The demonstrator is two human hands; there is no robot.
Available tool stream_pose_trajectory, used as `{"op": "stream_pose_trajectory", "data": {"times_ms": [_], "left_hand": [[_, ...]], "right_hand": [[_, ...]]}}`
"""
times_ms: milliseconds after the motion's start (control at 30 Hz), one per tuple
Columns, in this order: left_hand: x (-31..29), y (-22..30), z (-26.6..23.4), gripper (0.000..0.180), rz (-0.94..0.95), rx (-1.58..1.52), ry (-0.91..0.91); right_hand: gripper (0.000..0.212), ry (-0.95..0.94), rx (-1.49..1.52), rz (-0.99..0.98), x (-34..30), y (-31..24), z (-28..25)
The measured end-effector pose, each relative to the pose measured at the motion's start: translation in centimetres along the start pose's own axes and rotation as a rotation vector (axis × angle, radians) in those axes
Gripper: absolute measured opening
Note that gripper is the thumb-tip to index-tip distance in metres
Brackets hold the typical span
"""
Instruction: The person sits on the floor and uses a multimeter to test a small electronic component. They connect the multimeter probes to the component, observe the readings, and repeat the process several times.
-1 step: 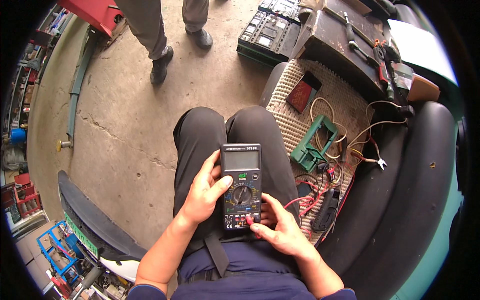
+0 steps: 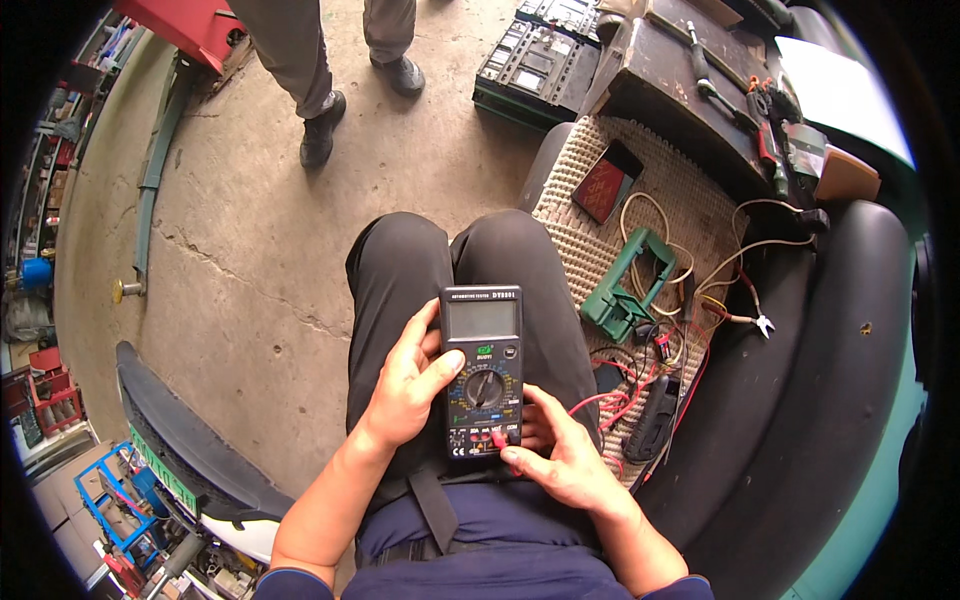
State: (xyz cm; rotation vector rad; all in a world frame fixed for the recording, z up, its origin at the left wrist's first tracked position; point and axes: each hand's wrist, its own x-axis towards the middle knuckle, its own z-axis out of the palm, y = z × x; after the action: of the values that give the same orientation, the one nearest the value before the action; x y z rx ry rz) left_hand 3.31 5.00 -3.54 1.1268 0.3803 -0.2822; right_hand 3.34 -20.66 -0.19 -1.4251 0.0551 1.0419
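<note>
A black digital multimeter lies upright over my lap, its grey screen blank and a round dial at its middle. My left hand grips its left side, the thumb across the front beside the dial. At the lower right corner, my right hand closes round the edge, its thumb beside a red test lead plug in the bottom sockets. Some of the right fingers are hidden behind the meter. Red test leads run from near that hand to the seat at my right.
On the woven seat mat lie a phone, a green plastic frame and tangled wires with a metal clip. Tools rest on a dark box. Batteries stand beyond; another person's legs stand ahead.
</note>
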Motion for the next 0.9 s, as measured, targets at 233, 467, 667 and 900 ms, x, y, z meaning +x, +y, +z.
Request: {"op": "stream_pose_trajectory", "data": {"times_ms": [233,467,667,900], "left_hand": [[-0.1,-0.4,0.3,0.077,-0.014,-0.076,0.047],[-0.5,-0.1,0.4,0.081,-0.040,-0.088,0.033],[-0.8,-0.3,0.0,0.083,-0.022,-0.088,0.007],[-0.9,-0.5,-0.2,0.084,-0.011,-0.099,-0.023]], "right_hand": [[0.093,-0.063,0.135,0.022,0.1,0.2,-0.7],[0.098,-0.139,0.290,0.092,0.6,0.0,-1.6],[0.099,-0.137,0.274,0.076,0.6,0.2,-1.4],[0.103,-0.139,0.201,0.069,0.6,0.6,-1.5]]}}
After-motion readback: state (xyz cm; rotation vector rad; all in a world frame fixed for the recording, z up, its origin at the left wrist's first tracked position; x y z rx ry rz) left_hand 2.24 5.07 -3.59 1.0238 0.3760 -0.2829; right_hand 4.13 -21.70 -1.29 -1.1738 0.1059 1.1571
